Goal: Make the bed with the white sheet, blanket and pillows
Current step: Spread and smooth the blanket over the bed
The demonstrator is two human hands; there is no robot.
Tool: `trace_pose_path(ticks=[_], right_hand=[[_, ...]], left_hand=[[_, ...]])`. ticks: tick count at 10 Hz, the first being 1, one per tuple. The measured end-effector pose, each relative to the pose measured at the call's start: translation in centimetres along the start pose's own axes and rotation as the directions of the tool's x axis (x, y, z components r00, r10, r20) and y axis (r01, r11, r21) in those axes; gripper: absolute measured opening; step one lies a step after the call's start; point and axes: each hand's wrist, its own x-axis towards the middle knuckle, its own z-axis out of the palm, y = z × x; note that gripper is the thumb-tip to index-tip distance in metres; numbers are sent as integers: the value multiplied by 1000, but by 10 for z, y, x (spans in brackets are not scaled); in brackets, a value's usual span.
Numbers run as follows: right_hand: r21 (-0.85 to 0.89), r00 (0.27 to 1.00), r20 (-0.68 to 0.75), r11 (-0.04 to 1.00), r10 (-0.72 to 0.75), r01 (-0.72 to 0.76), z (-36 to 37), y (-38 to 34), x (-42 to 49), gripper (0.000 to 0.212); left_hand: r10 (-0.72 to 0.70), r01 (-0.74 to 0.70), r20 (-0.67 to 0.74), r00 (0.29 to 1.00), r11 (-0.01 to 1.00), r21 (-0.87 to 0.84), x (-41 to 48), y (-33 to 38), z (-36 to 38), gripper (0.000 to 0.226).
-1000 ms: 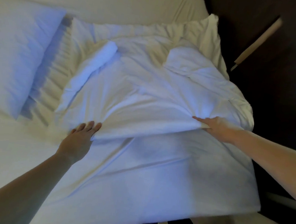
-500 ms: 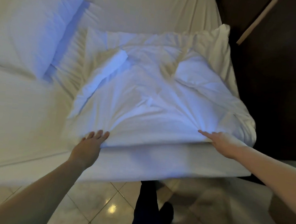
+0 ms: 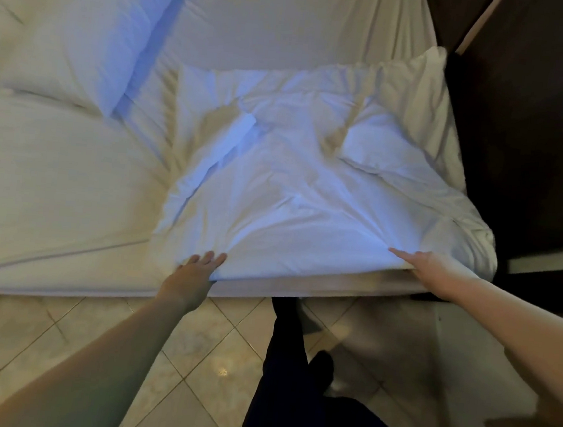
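The crumpled white blanket lies bunched on the right half of the bed, its near edge at the foot of the mattress. My left hand holds that edge at its left end, fingers straight on top and thumb hidden under the fabric. My right hand holds the same edge near the right corner, index finger stretched left along it. A white pillow lies at the upper left on the fitted white sheet. Another pillow-like bulge sits within the blanket.
Tiled floor runs along the foot of the bed. My dark-trousered legs stand below the mattress edge. A loose white cloth lies on the floor at the right. Dark furniture stands close to the bed's right side.
Both hands have drawn the blanket's edge from mid-mattress down to the foot edge of the bed. The view has pulled back, and the floor and my legs have come into sight.
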Motion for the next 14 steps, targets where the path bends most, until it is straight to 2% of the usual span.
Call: trace_pose_path(ticks=[1, 2, 4, 6, 7, 8, 9, 10, 11, 12, 13, 14], right_hand=[[143, 998, 68, 990, -2, -8, 4, 7, 8, 62], [194, 995, 99, 981, -22, 3, -2, 9, 13, 64], [124, 994, -108, 991, -30, 43, -57, 9, 33, 56], [179, 994, -110, 983, -28, 48, -119, 7, 88, 52], [133, 987, -163, 991, -3, 25, -144, 5, 117, 44], [101, 971, -238, 995, 7, 18, -163, 5, 147, 38], [20, 923, -377, 996, -75, 89, -174, 6, 184, 44], [-82, 905, -370, 978, -211, 194, -177, 4, 231, 72], [-185, 907, -256, 938, -335, 294, -176, 2, 277, 85], [-336, 934, -18, 882, -358, 331, -189, -1, 305, 72], [-382, 975, 98, 897, -199, 221, -202, 12, 318, 55], [306, 987, 105, 948, -121, 84, -223, 41, 321, 48]], left_hand=[[-22, 23, 55, 998, 999, -29, 4, 4, -7, 61], [-61, 64, 31, 998, 988, -139, 7, 14, -16, 69], [-11, -9, -108, 994, 984, -178, 44, 25, -56, 71], [11, -46, -190, 982, 983, -177, 114, 27, -110, 71], [-16, -24, -220, 975, 984, -178, 150, 27, -137, 68], [-47, 7, -199, 979, 980, -199, 182, 25, -164, 65], [-37, 6, -177, 984, 985, -173, 221, 17, -183, 63], [-41, 23, -165, 986, 993, -114, 262, 7, -193, 62], [-87, 84, -133, 987, 996, -31, 295, 0, -200, 60], [-207, 209, -120, 971, 978, 7, 317, -12, -207, 60], [-371, 376, -104, 923, 926, 38, 325, -28, -222, 65], [-562, 556, -103, 821, 827, -86, 324, -49, -243, 71]])
